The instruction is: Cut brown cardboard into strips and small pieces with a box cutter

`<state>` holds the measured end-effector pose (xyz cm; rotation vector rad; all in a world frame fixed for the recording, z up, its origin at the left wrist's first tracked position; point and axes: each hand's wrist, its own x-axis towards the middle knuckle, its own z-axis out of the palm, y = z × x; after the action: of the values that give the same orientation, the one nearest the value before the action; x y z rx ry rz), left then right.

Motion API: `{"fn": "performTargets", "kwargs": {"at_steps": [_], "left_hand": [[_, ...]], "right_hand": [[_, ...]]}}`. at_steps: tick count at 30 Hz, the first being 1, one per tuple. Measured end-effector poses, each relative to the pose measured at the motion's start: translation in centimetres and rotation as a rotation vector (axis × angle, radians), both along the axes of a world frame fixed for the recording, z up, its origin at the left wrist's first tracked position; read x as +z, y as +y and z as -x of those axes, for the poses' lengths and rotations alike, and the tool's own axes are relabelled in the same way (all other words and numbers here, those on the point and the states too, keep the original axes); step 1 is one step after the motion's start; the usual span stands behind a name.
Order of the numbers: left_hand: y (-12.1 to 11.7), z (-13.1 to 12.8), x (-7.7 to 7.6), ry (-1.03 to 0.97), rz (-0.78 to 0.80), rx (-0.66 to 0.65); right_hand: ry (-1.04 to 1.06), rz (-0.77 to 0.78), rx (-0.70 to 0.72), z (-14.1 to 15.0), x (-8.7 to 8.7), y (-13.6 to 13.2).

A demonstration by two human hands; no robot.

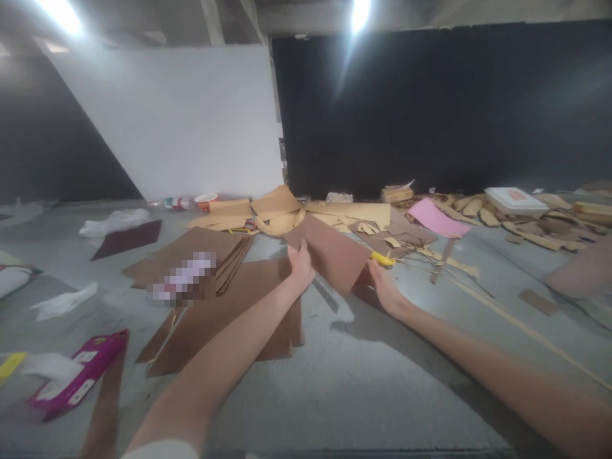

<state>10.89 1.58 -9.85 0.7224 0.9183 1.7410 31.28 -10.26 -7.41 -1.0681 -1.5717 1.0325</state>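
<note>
My left hand grips the near left edge of a brown cardboard sheet that is lifted off the grey floor. My right hand is closed at the sheet's right corner, with a yellow-handled tool, perhaps a cutter, sticking out above its fingers. The sheet tilts up between the two hands. A metal ruler lies on the floor just under it. Larger brown sheets lie flat to the left of my left arm.
Cardboard scraps and strips litter the floor by the dark wall, with a pink sheet and a white box. A magenta package lies near left. Cups and crumpled white paper sit left.
</note>
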Motion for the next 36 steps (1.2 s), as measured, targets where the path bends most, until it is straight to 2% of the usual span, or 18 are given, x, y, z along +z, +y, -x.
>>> {"fn": "performTargets", "kwargs": {"at_steps": [3, 5, 9, 13, 15, 17, 19, 21, 24, 26, 29, 36], "left_hand": [[-0.6, -0.8, 0.3, -0.038, 0.020, 0.071], [-0.9, -1.2, 0.9, -0.061, 0.026, -0.019], [-0.9, -0.6, 3.5, -0.138, 0.148, -0.262], [-1.1, 2.5, 7.1, -0.097, 0.187, -0.497], [-1.7, 4.5, 8.3, 0.056, 0.214, -0.756], [-2.8, 6.0, 8.8, 0.205, 0.207, -0.911], [-4.1, 6.8, 8.7, 0.320, 0.219, -1.005], [-5.5, 7.0, 8.0, 0.434, 0.177, -1.034], [-7.3, 6.8, 6.5, 0.442, 0.142, -0.968], [-8.0, 6.6, 5.5, 0.412, 0.122, -0.869], [-8.5, 6.6, 4.4, 0.366, 0.111, -0.781], [-8.3, 7.0, 3.8, 0.383, 0.059, -0.850]], "right_hand": [[-0.087, -0.059, -0.095, 0.4, -0.4, -1.2], [-0.087, -0.063, -0.154, -0.3, -0.3, -0.4], [0.097, 0.107, -0.103, -3.8, 0.3, 2.3], [0.271, 0.210, -0.040, -7.7, 0.9, 3.2], [0.309, 0.241, -0.018, -8.8, 1.0, 3.0], [0.303, 0.282, 0.024, -9.3, 0.8, 2.7], [0.284, 0.328, 0.064, -9.3, 0.6, 2.4], [0.297, 0.362, 0.067, -9.1, 0.6, 2.2], [0.347, 0.373, 0.035, -8.6, 0.9, 2.0], [0.336, 0.356, 0.050, -8.5, 1.2, 1.8], [0.248, 0.326, 0.124, -8.7, 1.4, 1.5], [0.179, 0.316, 0.137, -10.0, 1.0, 1.4]]}}
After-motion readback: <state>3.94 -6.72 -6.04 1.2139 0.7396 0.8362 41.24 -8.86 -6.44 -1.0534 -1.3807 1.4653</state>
